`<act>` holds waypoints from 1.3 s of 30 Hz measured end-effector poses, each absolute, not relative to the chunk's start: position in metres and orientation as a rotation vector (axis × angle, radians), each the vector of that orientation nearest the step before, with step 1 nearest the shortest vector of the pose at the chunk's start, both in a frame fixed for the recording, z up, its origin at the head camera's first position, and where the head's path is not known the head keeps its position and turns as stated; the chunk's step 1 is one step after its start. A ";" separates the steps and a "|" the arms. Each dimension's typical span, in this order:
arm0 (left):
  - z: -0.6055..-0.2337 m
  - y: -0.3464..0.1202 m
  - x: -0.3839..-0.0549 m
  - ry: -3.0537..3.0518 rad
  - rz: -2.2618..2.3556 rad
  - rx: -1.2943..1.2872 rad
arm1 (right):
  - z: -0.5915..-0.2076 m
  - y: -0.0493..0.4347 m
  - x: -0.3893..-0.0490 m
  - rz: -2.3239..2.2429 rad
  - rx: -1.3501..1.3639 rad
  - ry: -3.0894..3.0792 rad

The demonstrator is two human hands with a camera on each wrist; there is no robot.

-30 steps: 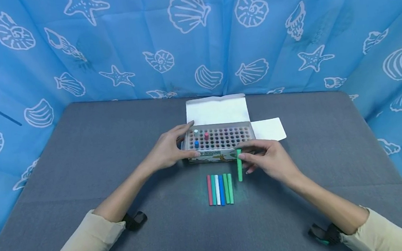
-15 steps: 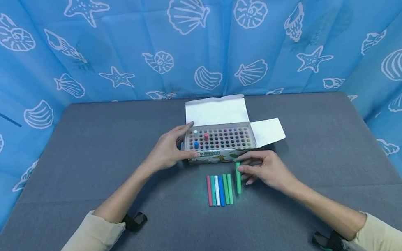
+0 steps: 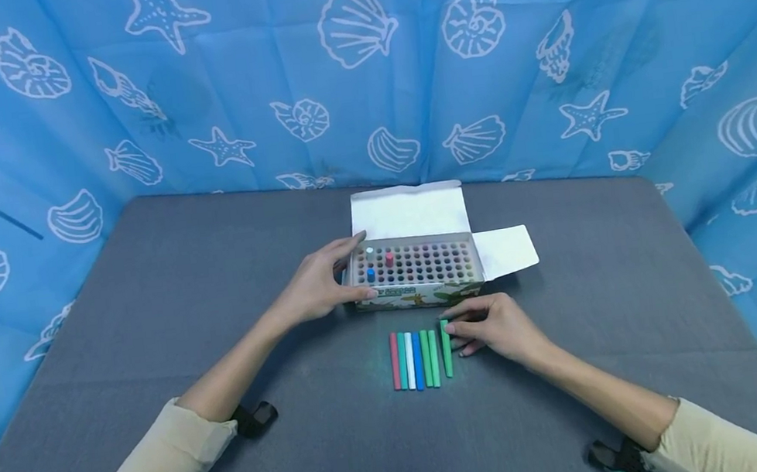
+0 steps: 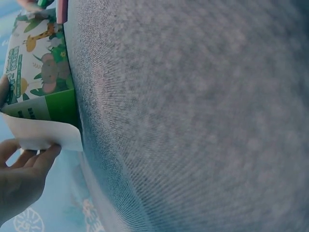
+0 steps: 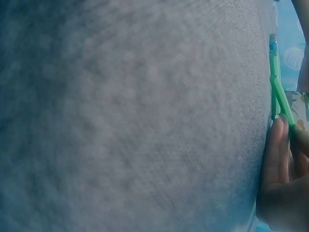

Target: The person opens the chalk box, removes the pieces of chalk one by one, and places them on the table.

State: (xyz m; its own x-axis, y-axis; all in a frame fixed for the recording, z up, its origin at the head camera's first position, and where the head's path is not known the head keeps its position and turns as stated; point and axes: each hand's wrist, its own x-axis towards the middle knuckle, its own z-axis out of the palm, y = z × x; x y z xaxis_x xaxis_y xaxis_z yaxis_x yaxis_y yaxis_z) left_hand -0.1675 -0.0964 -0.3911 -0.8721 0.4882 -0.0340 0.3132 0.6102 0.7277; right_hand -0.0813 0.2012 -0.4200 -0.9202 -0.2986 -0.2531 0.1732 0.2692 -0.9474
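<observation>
A chalk box [image 3: 420,296] printed with animals stands with its lid up, showing a holder full of round holes. White [image 3: 369,252], pink [image 3: 389,259] and blue chalk [image 3: 370,275] ends poke out of the holder. My left hand [image 3: 317,283] grips the box's left end, thumb at the front; in the left wrist view its fingers [image 4: 48,157] lie against a white end flap [image 4: 46,133]. Thumb and fingers of my right hand [image 3: 501,331] pinch a green chalk stick [image 3: 447,353], just right of a row of chalks [image 3: 417,360]. The stick slants in the right wrist view.
Behind the box its white lid [image 3: 408,211] lies back, and a side flap [image 3: 506,250] sticks out to the right. The grey cloth-covered table [image 3: 210,232] ends at a blue shell-patterned curtain [image 3: 226,66].
My right hand has moved from the box front toward me and slightly left, bringing the green chalk stick beside the row. My left hand stays on the box.
</observation>
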 end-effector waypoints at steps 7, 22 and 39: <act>-0.393 -0.096 -0.167 2.606 1.116 0.670 | -0.423 0.203 -0.080 -1.670 -0.049 2.173; -0.390 -0.096 -0.167 2.596 1.128 0.670 | -0.419 0.203 -0.081 -1.650 -0.047 2.172; -0.392 -0.098 -0.168 2.629 1.109 0.681 | -0.379 0.198 -0.093 -1.634 -0.357 2.358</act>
State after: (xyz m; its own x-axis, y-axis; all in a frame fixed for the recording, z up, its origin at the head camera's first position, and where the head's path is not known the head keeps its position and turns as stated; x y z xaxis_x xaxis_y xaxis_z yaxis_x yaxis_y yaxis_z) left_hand -0.1682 -0.0977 -0.3924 -0.8719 0.4896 -0.0111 0.3337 0.6105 0.7183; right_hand -0.0929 0.1979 -0.3792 -0.9387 -0.3384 -0.0651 -0.0578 0.3409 -0.9383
